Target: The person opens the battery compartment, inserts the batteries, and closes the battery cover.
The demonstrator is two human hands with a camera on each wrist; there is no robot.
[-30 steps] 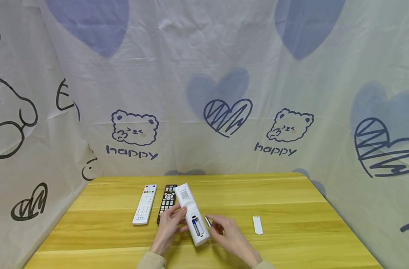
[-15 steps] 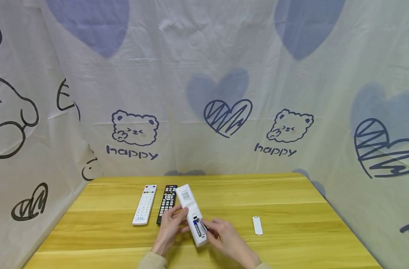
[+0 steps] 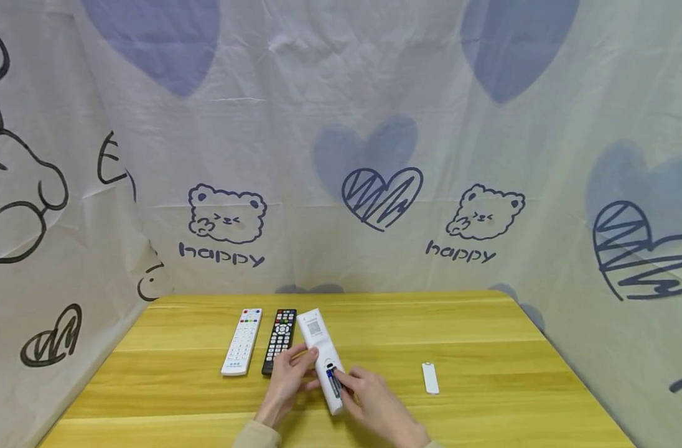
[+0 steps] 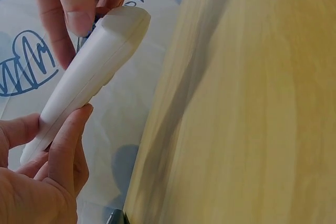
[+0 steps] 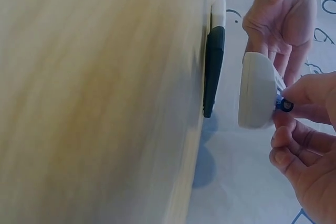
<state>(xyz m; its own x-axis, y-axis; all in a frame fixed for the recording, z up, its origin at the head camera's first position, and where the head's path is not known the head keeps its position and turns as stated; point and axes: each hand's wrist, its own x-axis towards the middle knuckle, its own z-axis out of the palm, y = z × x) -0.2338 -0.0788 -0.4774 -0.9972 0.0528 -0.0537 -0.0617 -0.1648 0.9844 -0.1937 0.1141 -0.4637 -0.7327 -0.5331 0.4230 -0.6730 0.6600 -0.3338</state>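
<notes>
My left hand (image 3: 287, 381) grips a white remote control (image 3: 314, 328) above the table, its back turned up and its battery compartment uncovered. One blue-and-dark battery (image 3: 332, 383) shows in the compartment. With thumb and finger, my right hand (image 3: 377, 403) pinches a second battery (image 5: 284, 105) at the compartment's right side. In the right wrist view this battery's end sticks out past the remote's back. The left wrist view has the remote tilted between both hands; there, fingers mostly hide the battery. How far the second battery sits in the compartment is hidden.
A white battery cover (image 3: 430, 378) lies on the wooden table (image 3: 486, 348) to the right. Left of my hands lie another white remote (image 3: 242, 342) and a black remote (image 3: 280, 335), buttons up. A printed cloth (image 3: 318, 93) hangs behind the table.
My right hand has moved left with its battery, from beside the remote to the open compartment. The remote in my left hand has shifted slightly right and turned a little.
</notes>
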